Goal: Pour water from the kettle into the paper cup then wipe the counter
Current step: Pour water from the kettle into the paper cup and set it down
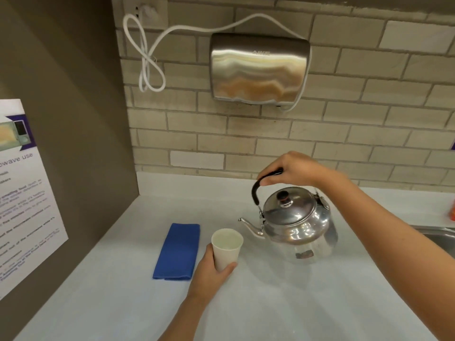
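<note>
The wall poster reads "wave use"; the rest is blurred.

Back wall is all beige brick-style tile with pale grout. Up around 12 o'clock there's a shiny steel hand dryer bolted on, and its white cord loops off toward 11 into a wall outlet. Left side, 9 o'clock, is a flat brown-grey panel with a printed notice stuck on, something about microwave use I think, it's cut off. Pale worktop fills the bottom, with a metal sink edge at 3 o'clock.
</note>
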